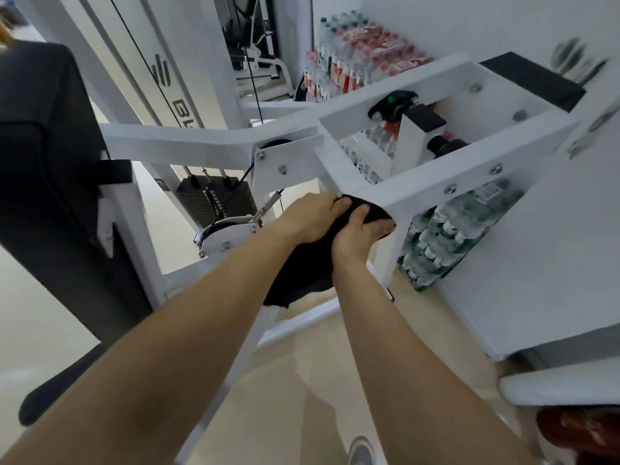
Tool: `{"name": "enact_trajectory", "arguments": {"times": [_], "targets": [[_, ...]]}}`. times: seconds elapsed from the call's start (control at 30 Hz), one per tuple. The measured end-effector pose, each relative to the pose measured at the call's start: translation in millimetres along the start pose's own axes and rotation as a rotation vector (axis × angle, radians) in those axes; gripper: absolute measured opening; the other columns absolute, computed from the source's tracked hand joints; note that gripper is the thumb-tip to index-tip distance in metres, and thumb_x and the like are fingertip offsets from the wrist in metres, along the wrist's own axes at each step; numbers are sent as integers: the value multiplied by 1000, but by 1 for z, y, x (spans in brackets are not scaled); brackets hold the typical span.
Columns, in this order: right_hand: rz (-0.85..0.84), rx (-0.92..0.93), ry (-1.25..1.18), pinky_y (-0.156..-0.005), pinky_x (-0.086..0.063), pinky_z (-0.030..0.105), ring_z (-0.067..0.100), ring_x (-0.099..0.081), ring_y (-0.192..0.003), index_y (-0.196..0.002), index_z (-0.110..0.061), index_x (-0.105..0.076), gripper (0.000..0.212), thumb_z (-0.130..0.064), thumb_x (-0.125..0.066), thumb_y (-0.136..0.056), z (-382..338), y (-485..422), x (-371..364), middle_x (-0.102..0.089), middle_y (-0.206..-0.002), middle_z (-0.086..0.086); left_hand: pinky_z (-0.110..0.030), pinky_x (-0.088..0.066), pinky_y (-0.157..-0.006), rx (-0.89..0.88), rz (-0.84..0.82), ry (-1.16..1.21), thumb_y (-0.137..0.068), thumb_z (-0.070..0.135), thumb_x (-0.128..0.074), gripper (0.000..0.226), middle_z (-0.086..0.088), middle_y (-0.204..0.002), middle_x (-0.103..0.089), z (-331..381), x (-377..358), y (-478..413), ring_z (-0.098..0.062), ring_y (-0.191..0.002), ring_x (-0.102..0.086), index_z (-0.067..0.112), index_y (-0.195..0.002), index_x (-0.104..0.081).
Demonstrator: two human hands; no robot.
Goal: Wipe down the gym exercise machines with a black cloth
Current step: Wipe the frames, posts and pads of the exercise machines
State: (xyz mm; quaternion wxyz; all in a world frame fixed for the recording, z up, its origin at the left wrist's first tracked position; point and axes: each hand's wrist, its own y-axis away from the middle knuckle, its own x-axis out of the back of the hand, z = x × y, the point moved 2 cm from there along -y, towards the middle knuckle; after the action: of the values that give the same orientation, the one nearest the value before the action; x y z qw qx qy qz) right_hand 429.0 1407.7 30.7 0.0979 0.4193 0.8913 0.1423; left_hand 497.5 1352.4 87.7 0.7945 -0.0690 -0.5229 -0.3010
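Black cloth (pixel 307 266) is bunched between both hands and pressed against the lower corner of the white machine frame (pixel 469 177), with its loose tail hanging below the wrists. The left grip (pixel 312 219) lies over the top of the bundle, fingers curled onto it. The right grip (pixel 360 234) clenches the cloth from just beside and beneath, thumb on top and fingers wrapped under, right at the frame's corner. Beyond the left grip stands the weight stack (pixel 209 199). Past the right grip and lower down, wrapped packs of water bottles (pixel 453 229) are piled against the wall.

The cloth looks soft, light and limp — it would likely fold and slide off an edge unless it is wadded. Holding it as a thick pad in the palm seems the sound way to take it, with the tail gathered in so it does not catch on the bolt heads (pixel 450 188). The frame is stiff painted metal and probably slick, so firm pressure should carry the pad along the bar. Whether the cloth is damp cannot be told from this view.
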Motion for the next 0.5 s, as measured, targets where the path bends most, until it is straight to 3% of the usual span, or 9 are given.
{"name": "enact_trajectory", "arguments": {"times": [0.13,0.2,0.27,0.37,0.5], "targets": [[-152,-44,53,-121,-21,48,23,-12,-152,-151,-24,28,92,-66,-26,-89,22,43,-9,10,-166,2,-40,-45,-88,33,118,36,-105,48,-36,43,-15,-116,-67,-24,-3,28,-35,-108,-61,15,-120,-60],[-236,-40,139,-119,-25,48,23,-18,-151,-150,-28,28,94,-70,-26,-86,34,65,-13,4,-167,2,-42,-46,-87,66,170,79,-104,45,-39,40,-14,-115,-68,-41,-4,49,-35,-107,-61,16,-118,-61],[-283,84,232,-122,-20,45,20,-11,-152,-152,-23,25,85,-54,-31,-97,38,84,-13,7,-167,1,-42,-46,-87,103,208,105,-105,39,-40,36,-17,-114,-68,-50,-5,69,-37,-107,-61,14,-121,-61],[-285,316,420,-124,1,31,12,10,-152,-154,-9,16,73,-31,-34,-106,35,95,-2,17,-165,4,-41,-44,-88,88,242,107,-106,29,-39,32,-16,-118,-68,-45,-8,80,-36,-110,-60,13,-127,-57],[-186,534,767,-124,6,33,20,14,-152,-154,-2,11,71,-37,-25,-104,22,66,21,17,-163,14,-41,-42,-88,117,239,106,-107,29,-35,32,-17,-118,-67,-35,-7,67,-37,-111,-60,12,-123,-56]]}}
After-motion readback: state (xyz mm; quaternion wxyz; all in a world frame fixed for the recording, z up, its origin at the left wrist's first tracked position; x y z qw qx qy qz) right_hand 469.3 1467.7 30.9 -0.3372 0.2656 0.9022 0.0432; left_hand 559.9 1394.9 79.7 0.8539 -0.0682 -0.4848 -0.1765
